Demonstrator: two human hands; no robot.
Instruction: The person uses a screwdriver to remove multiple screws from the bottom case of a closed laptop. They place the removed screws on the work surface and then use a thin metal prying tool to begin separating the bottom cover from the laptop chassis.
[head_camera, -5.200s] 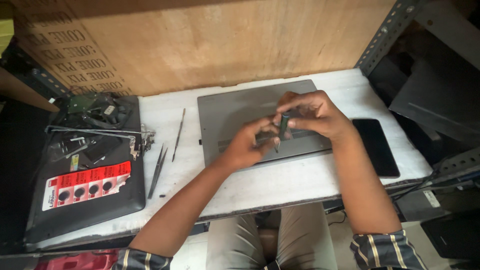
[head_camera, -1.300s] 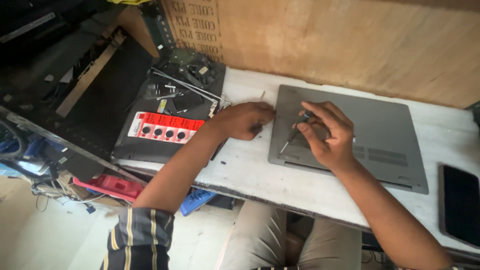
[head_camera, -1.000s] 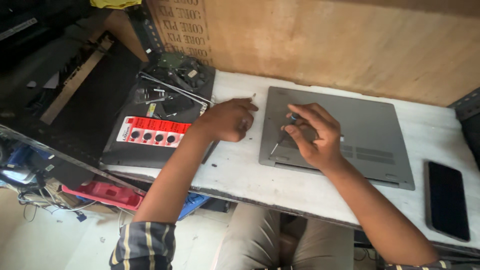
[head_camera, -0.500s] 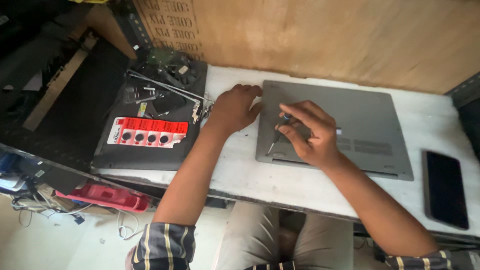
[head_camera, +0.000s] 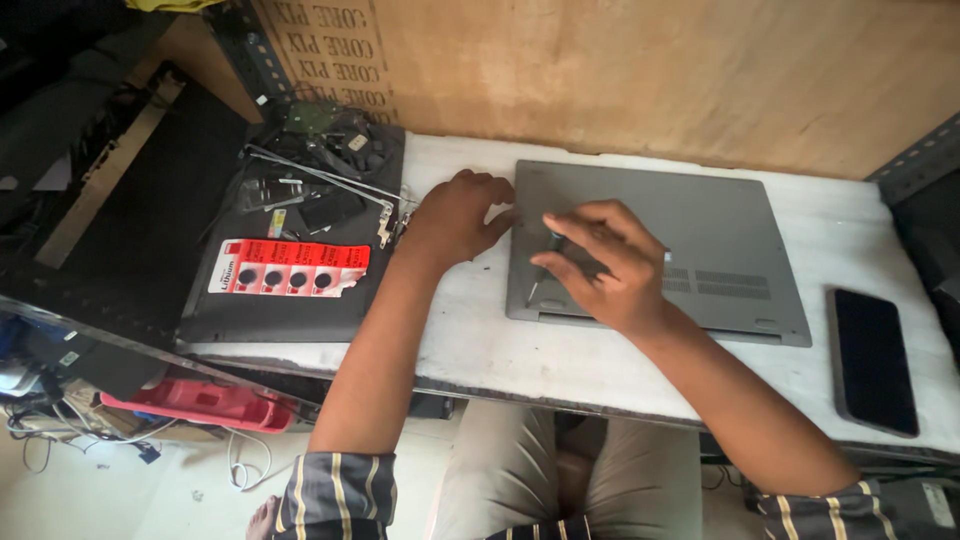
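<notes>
A grey laptop (head_camera: 700, 230) lies upside down on the white table (head_camera: 470, 340). My right hand (head_camera: 605, 265) rests over its left part and grips a thin screwdriver (head_camera: 540, 275) whose tip points down at the laptop's bottom cover near the front left corner. My left hand (head_camera: 455, 215) lies palm down on the table just left of the laptop, fingertips touching the laptop's left edge. It holds nothing that I can see.
A black laptop (head_camera: 290, 290) at the left carries a red card of coin cells (head_camera: 290, 268), loose metal hinges and small parts (head_camera: 320, 170). A black phone (head_camera: 872, 360) lies at the right. A wooden board (head_camera: 650, 70) stands behind the table. A red tray (head_camera: 200, 400) sits below.
My view has swung left and back, then closer. My left hand moved from the tools at the left to the laptop's left edge. My right hand keeps the screwdriver on the laptop's cover.
</notes>
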